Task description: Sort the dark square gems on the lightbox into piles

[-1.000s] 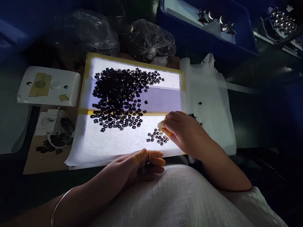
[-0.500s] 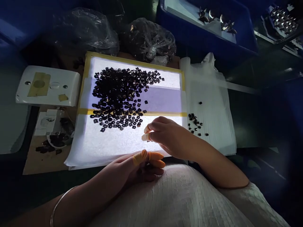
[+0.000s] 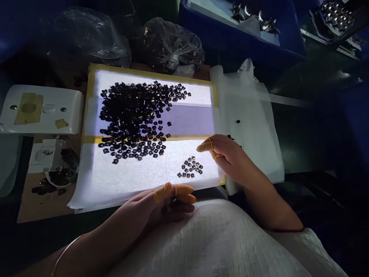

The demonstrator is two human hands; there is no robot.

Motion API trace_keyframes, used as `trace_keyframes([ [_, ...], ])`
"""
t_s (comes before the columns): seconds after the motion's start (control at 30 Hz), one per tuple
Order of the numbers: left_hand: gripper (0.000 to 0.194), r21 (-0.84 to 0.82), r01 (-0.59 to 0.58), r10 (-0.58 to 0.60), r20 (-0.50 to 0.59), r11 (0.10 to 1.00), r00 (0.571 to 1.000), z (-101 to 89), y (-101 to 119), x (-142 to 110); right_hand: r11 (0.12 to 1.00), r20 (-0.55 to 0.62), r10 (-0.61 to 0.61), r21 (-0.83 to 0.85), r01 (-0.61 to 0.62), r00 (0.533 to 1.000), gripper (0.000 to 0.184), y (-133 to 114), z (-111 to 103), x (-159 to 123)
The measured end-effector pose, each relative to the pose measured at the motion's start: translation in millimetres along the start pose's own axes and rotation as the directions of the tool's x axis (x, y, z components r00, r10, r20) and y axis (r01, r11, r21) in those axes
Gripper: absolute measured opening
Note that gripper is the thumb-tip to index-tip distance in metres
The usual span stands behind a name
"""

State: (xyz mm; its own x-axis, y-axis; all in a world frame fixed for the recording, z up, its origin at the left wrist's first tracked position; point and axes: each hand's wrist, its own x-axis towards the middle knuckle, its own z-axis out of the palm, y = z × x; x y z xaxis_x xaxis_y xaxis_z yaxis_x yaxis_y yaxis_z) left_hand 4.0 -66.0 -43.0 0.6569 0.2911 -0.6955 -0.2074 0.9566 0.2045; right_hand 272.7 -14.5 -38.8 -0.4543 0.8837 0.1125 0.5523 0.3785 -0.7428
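Nearest, the left hand (image 3: 171, 202) is half-curled by the lit panel (image 3: 129, 181); the right hand (image 3: 227, 157) is loosely bent beside a small cluster of dark parts (image 3: 190, 169) laid there; whether anything is gripped cannot be told; farther off, a larger heap (image 3: 127, 107) is spread; behind, plastic bags (image 3: 173, 44) are seen.

At nine o'clock from the middle of the view sat a white switch plate (image 3: 49, 98), with two screws and yellow tape (image 3: 28, 108) on its face. Just below it, a white box (image 3: 41, 156) stood on a brown board (image 3: 27, 202). A plastic bag (image 3: 86, 36) slumped between ten and eleven; a knotted bag (image 3: 173, 44) lay at twelve. At one o'clock a blue bin (image 3: 242, 44) held white paper (image 3: 211, 9) and shiny, pointed metal parts (image 3: 271, 26). Rounded shiny pieces (image 3: 337, 15) clustered at two o'clock, dim and hard to make out.
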Motion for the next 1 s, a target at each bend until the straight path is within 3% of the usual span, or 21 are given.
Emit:
trace_keyframes([
  [0.23, 0.04, 0.019, 0.021, -0.02, -0.063, 1.0, 0.998, 7.0, 4, -6, 0.999, -0.053, -0.032, 0.022, 0.033, 0.998, 0.044, 5, 7, -1],
  [0.53, 0.043, 0.016, 0.002, -0.002, -0.031, 1.0, 1.0, -1.9, -3, 1, 0.999, -0.075, -0.041, 0.028, 0.043, 0.996, 0.045, 4, 7, 0],
  [1.0, 0.042, 0.011, -0.004, 0.005, -0.061, 1.0, 0.998, 1.1, -1, 0, 0.999, -0.036, -0.046, -0.019, 0.045, 0.998, 0.045, 0, 7, 1],
])
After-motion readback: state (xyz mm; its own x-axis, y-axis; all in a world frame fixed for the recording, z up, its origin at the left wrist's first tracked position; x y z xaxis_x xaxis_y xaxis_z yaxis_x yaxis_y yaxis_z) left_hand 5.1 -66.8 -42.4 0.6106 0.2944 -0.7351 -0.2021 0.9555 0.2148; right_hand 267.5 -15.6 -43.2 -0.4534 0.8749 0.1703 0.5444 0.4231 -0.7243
